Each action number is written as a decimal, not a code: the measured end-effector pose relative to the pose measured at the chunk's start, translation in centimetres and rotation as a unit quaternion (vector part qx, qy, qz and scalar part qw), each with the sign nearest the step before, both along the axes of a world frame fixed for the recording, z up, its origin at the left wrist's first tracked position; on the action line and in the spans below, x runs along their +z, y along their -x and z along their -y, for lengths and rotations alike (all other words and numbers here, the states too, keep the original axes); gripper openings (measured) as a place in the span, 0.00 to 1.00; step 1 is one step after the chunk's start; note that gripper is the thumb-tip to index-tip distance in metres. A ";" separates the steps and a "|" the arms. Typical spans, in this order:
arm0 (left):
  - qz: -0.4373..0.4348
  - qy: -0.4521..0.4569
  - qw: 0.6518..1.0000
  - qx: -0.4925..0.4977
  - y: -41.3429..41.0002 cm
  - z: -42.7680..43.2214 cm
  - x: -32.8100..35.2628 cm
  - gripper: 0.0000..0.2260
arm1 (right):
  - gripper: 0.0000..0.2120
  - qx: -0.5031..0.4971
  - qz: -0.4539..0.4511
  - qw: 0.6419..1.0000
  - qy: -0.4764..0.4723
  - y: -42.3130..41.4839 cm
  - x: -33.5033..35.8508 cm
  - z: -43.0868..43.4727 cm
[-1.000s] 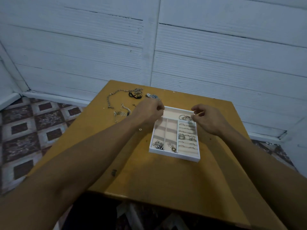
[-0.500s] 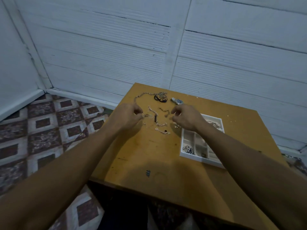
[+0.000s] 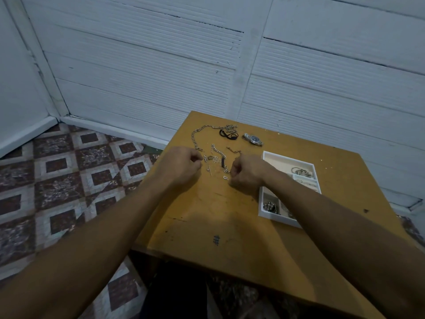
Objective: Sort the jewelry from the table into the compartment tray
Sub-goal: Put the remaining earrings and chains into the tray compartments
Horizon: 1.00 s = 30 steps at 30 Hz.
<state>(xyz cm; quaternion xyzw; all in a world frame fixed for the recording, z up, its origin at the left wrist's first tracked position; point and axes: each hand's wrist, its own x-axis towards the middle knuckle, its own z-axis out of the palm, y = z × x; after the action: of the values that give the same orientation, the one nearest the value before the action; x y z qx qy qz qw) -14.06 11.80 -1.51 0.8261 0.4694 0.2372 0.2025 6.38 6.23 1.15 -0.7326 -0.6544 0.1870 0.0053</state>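
My right forearm lies across the compartment tray (image 3: pixel 289 157) and hides its near right part. I can make out only the bare far compartment, a tangle of silver pieces (image 3: pixel 301 172) along the right side and a dark beaded cluster (image 3: pixel 269 206) in the near left cell. The tray sits on the right of the yellow table (image 3: pixel 207 229), whose near right corner is cut off by the frame.

Both hands are apart, knuckles up, fingers curled under. My left hand (image 3: pixel 181 165) has its fingertips at the left edge of the scattered small pieces (image 3: pixel 215 159). My right hand (image 3: pixel 247 172) is at their right edge, beside a link bracelet with a dark segment (image 3: pixel 223 162) and a tiny loop (image 3: pixel 225 177). The fingertips are tucked out of sight, so I cannot tell whether either hand is pinching anything.

Still on the table, beyond my hands, are a long chain (image 3: pixel 195 134), a black band (image 3: pixel 227 135) and a wristwatch (image 3: pixel 253 139). The smallest bits are too fine to name.

A second ago my hands were over the far end of the tray. Now they are left of it, over the loose jewelry, much as half a second ago.
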 end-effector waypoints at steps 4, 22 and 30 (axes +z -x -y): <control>0.007 0.007 1.000 -0.001 -0.6 1.0 -0.1 0.12 | 0.03 0.012 0.004 1.000 -0.015 0.1 -0.6 0.5; 0.080 0.051 0.995 -0.016 -3.9 6.3 1.2 0.10 | 0.04 0.010 -0.158 0.980 -0.120 -1.6 2.7 5.6; 0.137 0.098 0.985 -0.036 -4.8 10.3 1.7 0.09 | 0.05 -0.010 -0.302 0.946 -0.114 -2.7 4.2 10.7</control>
<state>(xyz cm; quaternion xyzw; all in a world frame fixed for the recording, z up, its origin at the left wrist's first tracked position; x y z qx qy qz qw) -9.26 1.48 0.24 0.7783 0.4280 0.2933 0.3536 9.09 -4.44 5.33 -0.6426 -0.6317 0.3242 0.2879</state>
